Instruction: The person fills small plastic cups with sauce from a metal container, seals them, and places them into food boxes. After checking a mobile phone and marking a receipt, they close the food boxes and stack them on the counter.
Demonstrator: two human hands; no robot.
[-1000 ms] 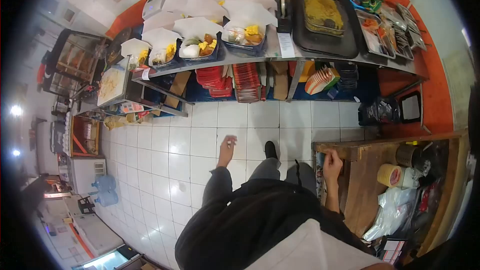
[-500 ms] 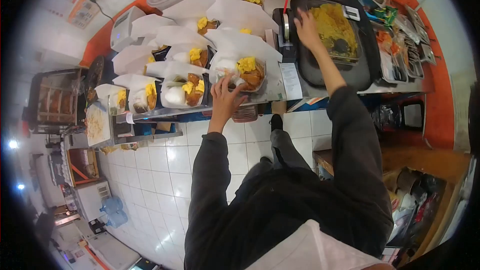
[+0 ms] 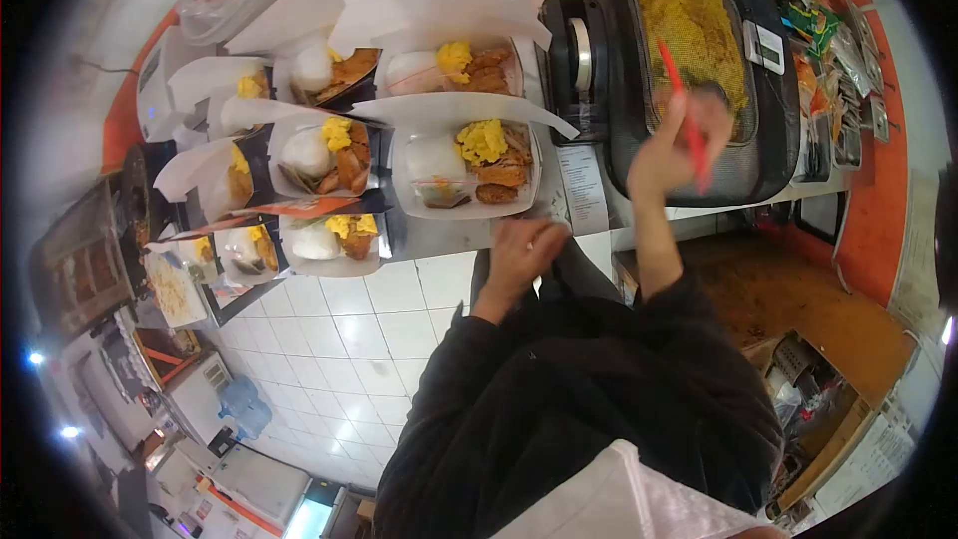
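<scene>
My right hand (image 3: pixel 681 145) is closed around a red pen (image 3: pixel 696 145), slightly smeared by motion, above the dark tray. Beneath it is a mesh-lined container of yellow crumbly food (image 3: pixel 689 15). My left hand (image 3: pixel 524 258) is at the counter's front edge with its fingers curled; whatever is in them, if anything, is hidden. Just beyond it stands an open paper food box (image 3: pixel 407 202) with white rice (image 3: pixel 431 158), yellow topping (image 3: pixel 483 141) and brown fried pieces (image 3: pixel 504 173). A printed receipt (image 3: pixel 584 190) lies between box and tray.
Several more open food boxes (image 3: pixel 324 245) stand in rows to the left. A black tape dispenser (image 3: pixel 556 95) sits beside the tray, and a small white timer (image 3: pixel 764 47) rests on the container. Packets and trays (image 3: pixel 818 105) line the right side. Below are white floor tiles (image 3: pixel 379 339).
My right hand has left the tray's left edge and now holds the red pen, which stood by the tape dispenser. My left hand has drawn back from the nearest box to the counter edge.
</scene>
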